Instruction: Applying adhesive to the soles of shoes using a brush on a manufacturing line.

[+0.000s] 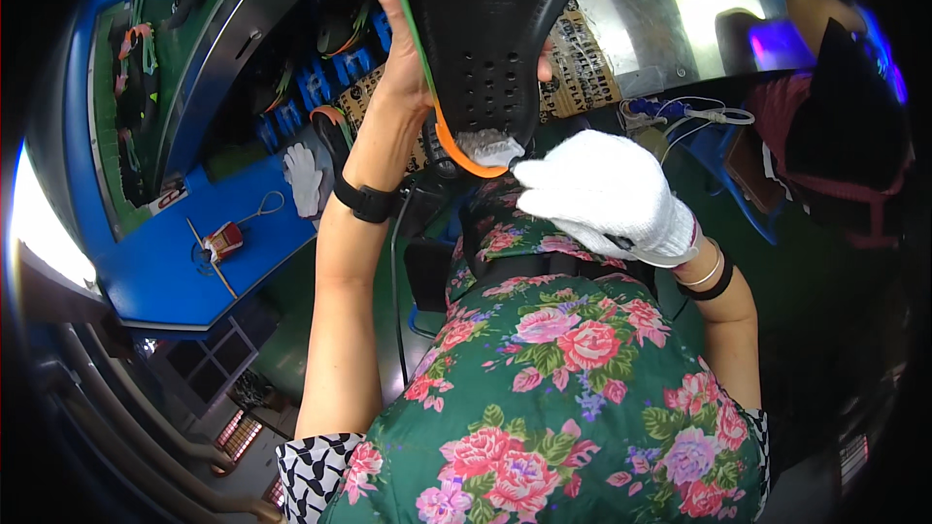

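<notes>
High in the middle, a black shoe piece (481, 24) is held up. It is smooth, has rows of small holes and carries a green and orange edge strip along its left side and lower end. My bare left hand (403, 63) grips it from behind, with the thumb along the left edge and fingertips showing at the right. Crinkled whitish material (490, 147) sits inside its lower end. My right hand (597, 194), in a white knitted glove, is closed beside that orange end. A tiny dark spot shows at its fingertips; what they pinch is too small to name.
A curved metal rim (680, 24) runs behind, with blue holders and shoe parts along it. On the blue table (160, 277) at left lie a white glove (303, 180) and a red-and-white item (225, 243). A dark cable (396, 281) hangs beside my left forearm.
</notes>
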Demonstrator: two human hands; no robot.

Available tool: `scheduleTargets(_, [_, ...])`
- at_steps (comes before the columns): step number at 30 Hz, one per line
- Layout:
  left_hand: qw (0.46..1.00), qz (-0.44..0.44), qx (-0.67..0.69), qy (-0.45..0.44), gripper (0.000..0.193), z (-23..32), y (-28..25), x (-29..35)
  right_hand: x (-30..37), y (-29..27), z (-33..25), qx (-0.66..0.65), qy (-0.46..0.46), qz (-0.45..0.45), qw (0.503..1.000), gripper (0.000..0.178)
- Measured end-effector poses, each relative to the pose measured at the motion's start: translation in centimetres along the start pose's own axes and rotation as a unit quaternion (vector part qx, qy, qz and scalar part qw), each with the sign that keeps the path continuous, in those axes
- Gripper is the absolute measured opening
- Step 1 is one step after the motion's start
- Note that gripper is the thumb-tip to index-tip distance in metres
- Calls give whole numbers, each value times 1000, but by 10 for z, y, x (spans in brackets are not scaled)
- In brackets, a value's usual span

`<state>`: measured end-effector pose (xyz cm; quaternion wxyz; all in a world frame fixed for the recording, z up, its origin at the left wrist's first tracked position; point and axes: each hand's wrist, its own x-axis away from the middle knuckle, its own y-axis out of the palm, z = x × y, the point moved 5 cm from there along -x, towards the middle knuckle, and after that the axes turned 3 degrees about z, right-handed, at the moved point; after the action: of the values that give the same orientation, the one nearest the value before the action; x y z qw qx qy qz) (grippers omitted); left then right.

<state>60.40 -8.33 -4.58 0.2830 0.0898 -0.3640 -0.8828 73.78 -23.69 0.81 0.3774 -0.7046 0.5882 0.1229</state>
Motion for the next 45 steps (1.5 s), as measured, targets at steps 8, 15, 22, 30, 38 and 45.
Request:
scheduleTargets(8, [975,157,112,-109,121,-4,16,-7,-3,-7,6,-20,17,-14,1000,21])
scheduleTargets(15, [989,-120,69,-48,124,-13,4,-10,-9,-10,9,-59,55,21,997,24])
scheduleTargets(22, [977,40,14,-208,102,-26,-16,7,-10,0,18,-204,138,-43,968,16])
scheduleTargets(30, [950,116,-89,-277,74,-34,-23,7,-14,2,21,-163,67,-105,979,22])
scheduleTargets(38, [958,137,173,-183,101,-43,-21,15,4,-16,47,-304,356,111,877,14])
scheduleTargets(45, [955,209,184,-99,62,-103,-28,49,-17,-43,48,-53,236,155,958,19])
